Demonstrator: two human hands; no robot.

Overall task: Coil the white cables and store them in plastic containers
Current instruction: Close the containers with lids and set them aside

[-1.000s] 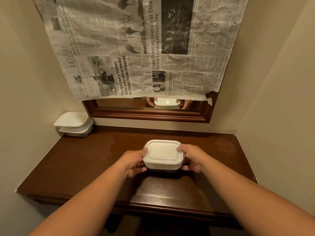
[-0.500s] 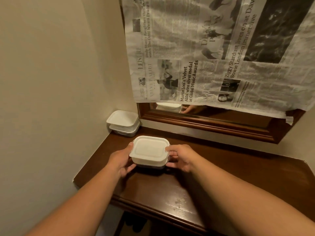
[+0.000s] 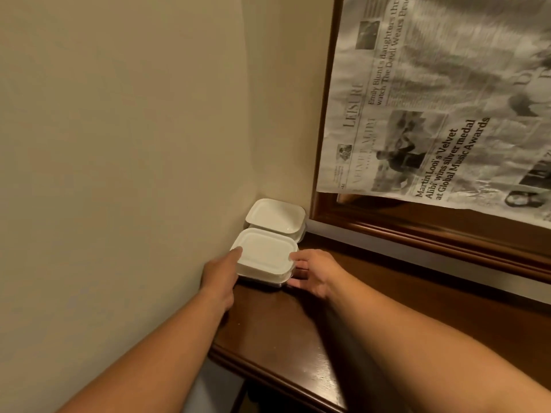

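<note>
Gripping smooth, round-cornered plastic container

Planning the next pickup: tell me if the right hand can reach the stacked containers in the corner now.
Probably not yet. The right hand grips the lidded container, which sits directly in front of the corner stack. Once it lets go, the stack's right side looks open.

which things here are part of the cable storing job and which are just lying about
Job: container, gripped by left hand and right hand; corner stack of containers.
Just there: newspaper, mirror frame, table.
</note>
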